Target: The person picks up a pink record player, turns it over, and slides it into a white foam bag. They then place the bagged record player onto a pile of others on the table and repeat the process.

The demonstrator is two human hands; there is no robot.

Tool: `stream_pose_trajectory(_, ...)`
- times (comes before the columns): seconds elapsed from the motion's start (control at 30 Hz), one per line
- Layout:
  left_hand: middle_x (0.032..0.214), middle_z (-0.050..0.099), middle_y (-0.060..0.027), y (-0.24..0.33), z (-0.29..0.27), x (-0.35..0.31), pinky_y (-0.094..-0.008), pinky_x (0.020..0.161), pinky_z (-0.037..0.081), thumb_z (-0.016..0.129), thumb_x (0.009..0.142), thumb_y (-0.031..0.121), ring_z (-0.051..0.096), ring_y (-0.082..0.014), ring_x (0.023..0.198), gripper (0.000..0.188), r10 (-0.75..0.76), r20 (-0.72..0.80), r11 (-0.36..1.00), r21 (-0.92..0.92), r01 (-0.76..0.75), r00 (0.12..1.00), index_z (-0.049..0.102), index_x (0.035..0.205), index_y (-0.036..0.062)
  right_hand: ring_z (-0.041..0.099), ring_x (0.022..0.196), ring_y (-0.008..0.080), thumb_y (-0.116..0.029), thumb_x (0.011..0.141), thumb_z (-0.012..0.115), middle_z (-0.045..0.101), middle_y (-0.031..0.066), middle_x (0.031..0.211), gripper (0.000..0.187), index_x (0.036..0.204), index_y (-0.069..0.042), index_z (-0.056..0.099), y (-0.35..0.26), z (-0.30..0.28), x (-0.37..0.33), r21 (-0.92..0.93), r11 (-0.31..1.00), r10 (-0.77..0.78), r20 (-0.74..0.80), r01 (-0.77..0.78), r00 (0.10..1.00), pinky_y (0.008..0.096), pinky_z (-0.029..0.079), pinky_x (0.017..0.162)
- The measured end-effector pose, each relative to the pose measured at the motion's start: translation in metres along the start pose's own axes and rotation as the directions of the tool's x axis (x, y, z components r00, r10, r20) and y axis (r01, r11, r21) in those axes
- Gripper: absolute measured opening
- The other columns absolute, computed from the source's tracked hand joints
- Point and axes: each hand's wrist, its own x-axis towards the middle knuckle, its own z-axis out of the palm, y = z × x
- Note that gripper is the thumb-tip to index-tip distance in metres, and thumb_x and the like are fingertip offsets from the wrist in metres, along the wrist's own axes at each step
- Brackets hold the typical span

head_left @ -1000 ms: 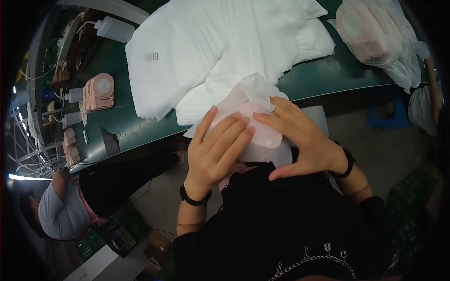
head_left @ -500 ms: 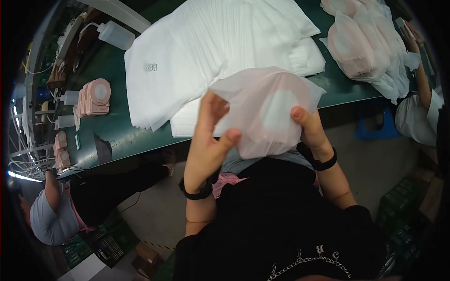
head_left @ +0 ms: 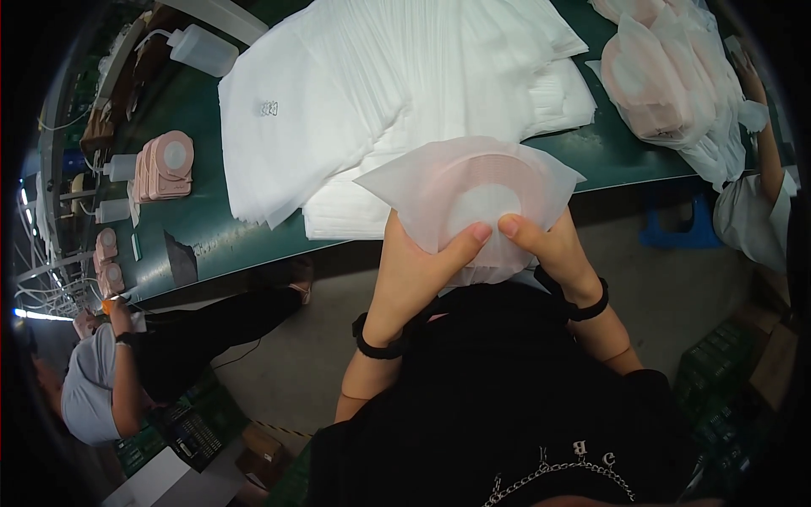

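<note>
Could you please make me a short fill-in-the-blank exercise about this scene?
1. The left hand and the right hand hold a translucent bag; through it shows an item that is mostly ____, with a white disc.
2. In the picture, the large bottle is to the ____ of the white stack.
3. Beyond the right hand, below the table edge, the stool is ____ in colour.

Missing words: pink; left; blue.
</note>
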Motion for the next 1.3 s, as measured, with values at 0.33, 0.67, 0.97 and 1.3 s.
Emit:
stream_pose_trajectory(0.33,0.11,0.055,-0.0121,-0.009,0.007,0.001,-0.0307,0.086,0.044,0.072,0.077,0.018,0.054,-0.019,0.102,0.055,0.068,-0.015,0.998,-0.006,-0.068,0.998,0.045,0.12,-0.0024,0.041,0.118,0.0207,-0.029,0.067,0.077,0.042,0.0108,0.127,0.095,0.138,-0.001,0.022,0.009,0.009,0.009,0.037,0.995,-0.087,-0.108,0.092,0.99,0.0346,0.032,0.101)
stream_pose_trajectory(0.67,0.117,0.05,-0.0114,0.016,0.012,-0.039,-0.0328,0.089,0.044,0.079,0.069,0.021,0.051,-0.0207,0.108,0.066,0.11,-0.033,0.987,-0.112,-0.113,0.993,0.045,0.121,-0.0008,0.045,0.113,0.0207,-0.036,0.063,0.081,0.043,0.0098,0.123,0.104,0.139,-0.004,0.018,-0.008,0.038,-0.032,-0.012,0.977,-0.209,-0.21,0.211,0.955,0.0346,0.037,0.097)
stream_pose_trajectory(0.97,0.128,0.043,-0.0199,0.051,-0.051,-0.035,-0.0367,0.092,0.041,0.071,0.077,0.028,0.052,-0.0306,0.11,0.072,0.115,0.374,0.906,0.34,-0.251,0.92,0.034,0.132,0.001,0.044,0.114,0.0222,-0.025,0.069,0.077,0.042,0.0124,0.125,0.096,0.141,-0.002,0.018,-0.045,0.03,-0.026,-0.269,0.909,-0.349,-0.074,0.318,0.934,0.0346,0.035,0.098)
stream_pose_trajectory(1.3,0.118,0.051,-0.0175,0.069,-0.323,-0.009,-0.0388,0.092,0.039,0.065,0.079,0.011,0.048,-0.0315,0.111,0.053,0.611,-0.265,0.394,0.919,0.004,0.746,0.042,0.125,0.0008,0.044,0.114,0.0325,-0.004,0.067,0.07,0.043,0.0164,0.132,0.078,0.136,-0.007,0.034,-0.112,-0.061,0.0,-0.981,0.143,-0.558,-0.191,-0.133,0.808,0.036,0.036,0.098)
